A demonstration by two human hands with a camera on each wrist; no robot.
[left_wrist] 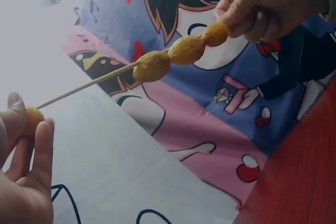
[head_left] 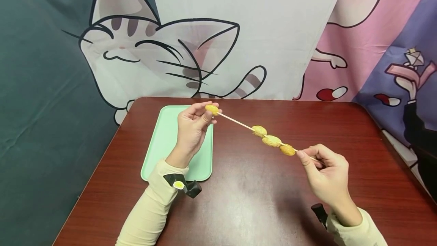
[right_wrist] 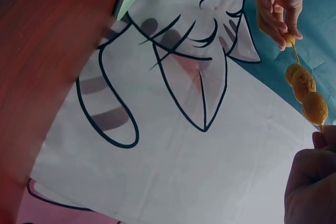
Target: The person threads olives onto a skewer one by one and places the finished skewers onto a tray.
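A thin wooden skewer (head_left: 235, 120) slants through the air between both hands, its left end higher in the head view. Three yellow oval pieces (head_left: 271, 141), like small fruits with a wrinkled skin, are threaded close together on its right half. My left hand (head_left: 194, 130) pinches another yellow oval piece (head_left: 212, 109) at the skewer's left end, between thumb and fingers. My right hand (head_left: 327, 174) grips the skewer's right end, just past the last threaded piece. The left wrist view shows the pinched piece (left_wrist: 33, 120) at the stick's tip; how deep the tip goes in is hidden.
A mint-green tray (head_left: 160, 155) lies on the dark red wooden table (head_left: 246, 193), under and behind my left hand; the part of it that shows is bare. A cartoon cat cloth (head_left: 273, 48) hangs behind the table's far edge.
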